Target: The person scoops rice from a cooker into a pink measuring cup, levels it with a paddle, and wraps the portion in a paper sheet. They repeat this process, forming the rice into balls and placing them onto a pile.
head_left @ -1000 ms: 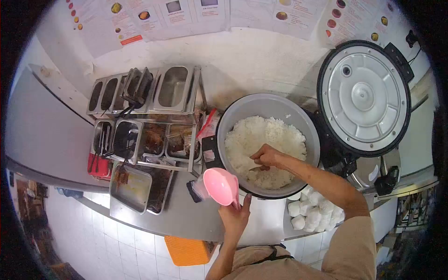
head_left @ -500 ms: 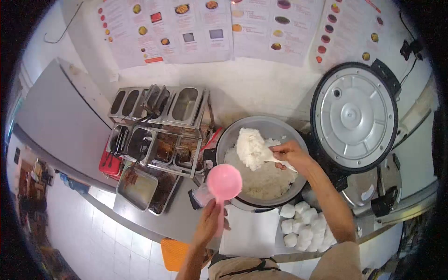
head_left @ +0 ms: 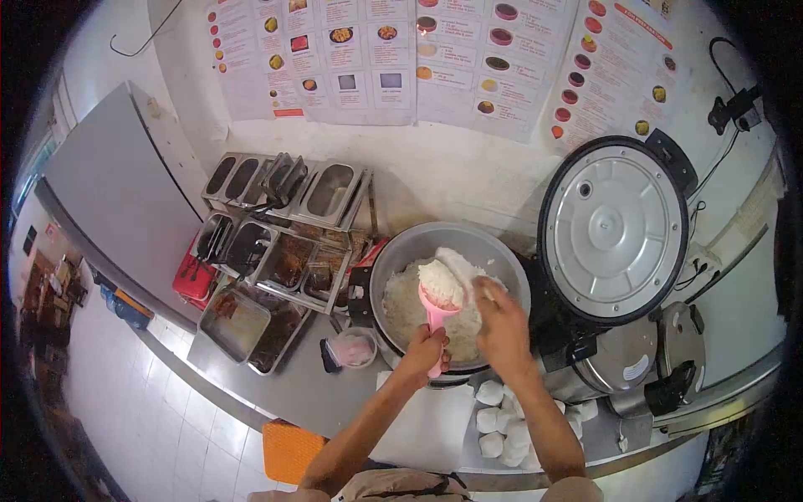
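My left hand (head_left: 422, 360) is closed round the handle of a pink scoop (head_left: 436, 320), held over the rice cooker pot (head_left: 391, 261). The scoop's bowl is heaped with white rice (head_left: 441, 284). My right hand (head_left: 503, 330), slightly smeared by motion, grips a white rice paddle (head_left: 456, 263) whose blade lies against the far right side of that heap. Its handle is mostly hidden by my fingers. More cooked rice (head_left: 401, 305) covers the pot's bottom beneath both hands.
The cooker's round lid (head_left: 615, 230) stands raised at right. In front lie a white sheet (head_left: 431, 427) and several white-wrapped bundles (head_left: 506, 431). A clear plastic tub (head_left: 355, 347) sits left of the pot. Farther left are tiered metal pans (head_left: 284, 259); an orange seat (head_left: 290, 452) is below the counter.
The pink scoop has moved from beside the pot to over it and now holds rice. My right hand has brought the paddle's rice to the scoop. The view has shifted slightly.
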The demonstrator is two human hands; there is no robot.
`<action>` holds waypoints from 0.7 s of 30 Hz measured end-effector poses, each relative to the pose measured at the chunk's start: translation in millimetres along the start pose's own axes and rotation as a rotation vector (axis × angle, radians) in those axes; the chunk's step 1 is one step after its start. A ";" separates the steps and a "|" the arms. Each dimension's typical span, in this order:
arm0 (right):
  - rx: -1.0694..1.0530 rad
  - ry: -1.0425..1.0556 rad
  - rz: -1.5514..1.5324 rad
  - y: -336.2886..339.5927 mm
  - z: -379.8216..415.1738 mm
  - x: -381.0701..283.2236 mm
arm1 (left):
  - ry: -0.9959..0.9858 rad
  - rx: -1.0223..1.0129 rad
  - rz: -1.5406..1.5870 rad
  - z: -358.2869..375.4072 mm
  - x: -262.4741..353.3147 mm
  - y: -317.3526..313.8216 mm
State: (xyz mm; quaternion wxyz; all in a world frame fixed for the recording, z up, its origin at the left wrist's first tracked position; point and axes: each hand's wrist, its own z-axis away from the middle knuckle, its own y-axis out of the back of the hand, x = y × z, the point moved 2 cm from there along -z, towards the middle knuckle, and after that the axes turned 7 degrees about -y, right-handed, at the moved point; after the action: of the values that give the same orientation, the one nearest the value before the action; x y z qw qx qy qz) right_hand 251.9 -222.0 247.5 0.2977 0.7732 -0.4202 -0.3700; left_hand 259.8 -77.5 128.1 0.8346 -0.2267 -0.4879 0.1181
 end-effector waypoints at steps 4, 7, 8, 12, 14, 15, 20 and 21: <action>-0.357 -0.093 0.201 -20.8 17.9 -3.5 | -0.209 0.016 -0.311 -1.2 -6.9 3.7; -0.451 -0.080 0.270 -28.9 29.6 -5.8 | -0.345 0.002 -0.373 -4.4 -6.6 6.6; -0.461 -0.062 0.219 -25.9 29.2 -4.5 | -0.339 0.017 -0.369 -4.2 -8.7 6.9; -0.431 0.013 -0.002 -13.4 23.6 12.5 | -0.219 -0.022 -0.296 -7.4 0.9 8.8; -0.444 0.021 -0.134 -4.5 18.8 27.9 | -0.146 -0.046 -0.219 -10.0 -0.8 8.8; -0.470 0.005 -0.208 3.1 8.4 39.7 | -0.130 -0.043 -0.185 -10.0 -2.5 8.1; -0.171 0.128 -0.071 1.9 7.3 11.6 | -0.178 -0.047 -0.215 -4.5 0.0 -2.0; -0.224 0.043 -0.033 -5.1 9.6 2.8 | -0.210 -0.033 -0.261 -7.5 -5.8 -2.2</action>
State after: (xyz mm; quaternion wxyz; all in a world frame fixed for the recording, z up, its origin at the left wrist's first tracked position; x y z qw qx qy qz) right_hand 247.2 -223.4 237.3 0.3850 0.7497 -0.3568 -0.4030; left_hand 263.4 -83.8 121.6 0.7835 -0.1614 -0.5997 0.0240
